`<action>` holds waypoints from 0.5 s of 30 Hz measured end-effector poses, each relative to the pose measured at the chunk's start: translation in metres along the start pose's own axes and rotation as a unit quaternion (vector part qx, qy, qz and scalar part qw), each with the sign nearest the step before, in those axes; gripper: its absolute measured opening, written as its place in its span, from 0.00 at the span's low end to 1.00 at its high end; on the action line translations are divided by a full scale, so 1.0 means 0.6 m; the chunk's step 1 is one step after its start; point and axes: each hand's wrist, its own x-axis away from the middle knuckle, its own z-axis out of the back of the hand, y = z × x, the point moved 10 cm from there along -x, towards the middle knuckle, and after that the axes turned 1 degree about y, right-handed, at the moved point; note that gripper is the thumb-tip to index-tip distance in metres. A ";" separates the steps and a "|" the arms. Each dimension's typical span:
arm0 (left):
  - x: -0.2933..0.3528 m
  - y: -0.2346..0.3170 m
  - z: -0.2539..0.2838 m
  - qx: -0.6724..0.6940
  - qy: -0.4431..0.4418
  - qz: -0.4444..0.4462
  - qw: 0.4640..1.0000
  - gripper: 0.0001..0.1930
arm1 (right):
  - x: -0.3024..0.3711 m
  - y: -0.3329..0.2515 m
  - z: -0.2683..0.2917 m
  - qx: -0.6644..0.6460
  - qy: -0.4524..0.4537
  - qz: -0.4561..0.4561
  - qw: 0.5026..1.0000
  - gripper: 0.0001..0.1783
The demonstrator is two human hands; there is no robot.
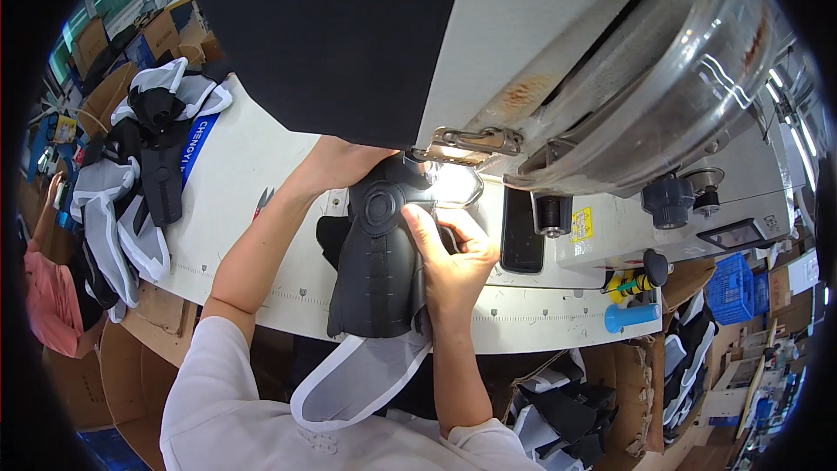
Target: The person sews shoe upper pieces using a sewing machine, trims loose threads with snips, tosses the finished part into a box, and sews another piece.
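A black moulded pad (379, 270) with a round raised ring lies at the sewing machine's lit working end. From its near end a grey, white-edged lining flap (357, 384) hangs over the table edge toward me. My right hand (458, 253) grips the pad's right side, thumb on top and fingers curled along the edge. At the pad's far end is my left hand (349, 161), its fingers hidden behind the black panel (323, 35) and the pad. The needle area is mostly hidden by the machine head and glare.
The sewing machine (680, 235) fills the right. A phone (523, 231) lies beside its base, with a blue cylinder (632, 317) nearer the corner. Red-handled snips (262, 202) rest left. More black-and-white pads (157, 148) are heaped far left. A carton (632, 392) of pieces stands below.
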 end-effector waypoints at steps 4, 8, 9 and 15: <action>0.000 0.019 -0.004 -0.022 -0.015 -0.059 0.998 0.06 | 0.005 0.008 0.000 -0.050 -0.002 -0.011 0.999 0.07; 0.000 -0.003 -0.002 0.004 -0.020 -0.018 1.000 0.07 | 0.002 0.000 -0.001 -0.016 -0.006 -0.025 1.000 0.07; 0.001 0.003 -0.002 -0.006 -0.018 -0.033 0.999 0.07 | 0.003 -0.002 0.001 -0.008 -0.001 -0.030 1.000 0.07; 0.000 -0.017 0.009 -0.018 0.016 -0.047 0.999 0.07 | 0.004 -0.001 0.000 -0.001 0.040 -0.001 0.999 0.06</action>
